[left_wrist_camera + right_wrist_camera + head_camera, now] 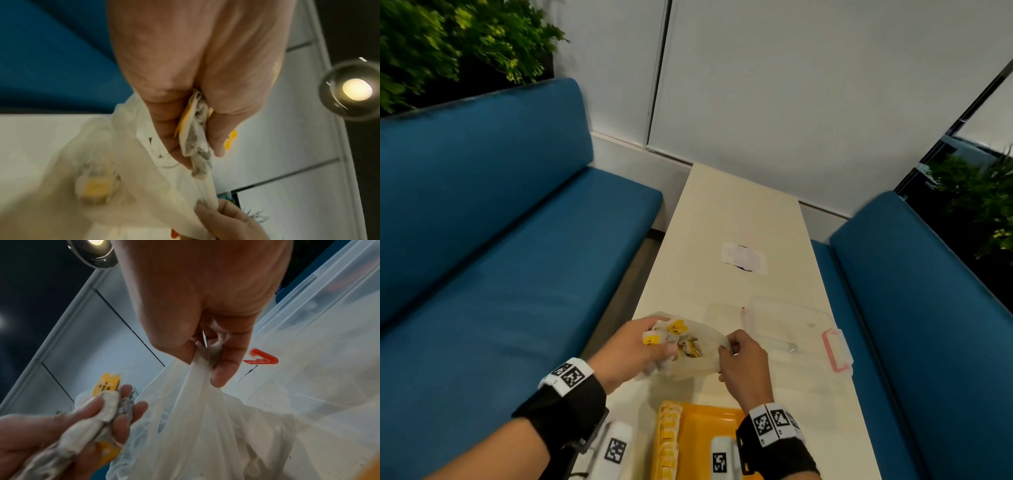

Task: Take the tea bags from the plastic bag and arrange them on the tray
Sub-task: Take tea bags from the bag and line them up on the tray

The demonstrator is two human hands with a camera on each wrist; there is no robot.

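A thin translucent plastic bag (703, 356) hangs above the table, stretched between both hands. My left hand (635, 349) grips a bunch of white tea bags (195, 138) with yellow tags (676, 327) at the bag's left side. In the right wrist view the same tea bags (102, 412) show between the left hand's fingers. My right hand (743, 356) pinches the bag's right edge (197, 368) between thumb and fingers. More tea bags (94, 186) lie blurred inside the bag. The orange tray (702, 428) sits near the table's front edge, a row of tea bags (667, 442) along its left side.
A clear plastic container (791, 329) with a pink latch (835, 349) stands right of the bag; a red clip (263, 359) lies beside it. A white label (743, 258) sits mid-table. Blue benches (500, 240) flank the narrow cream table (732, 212).
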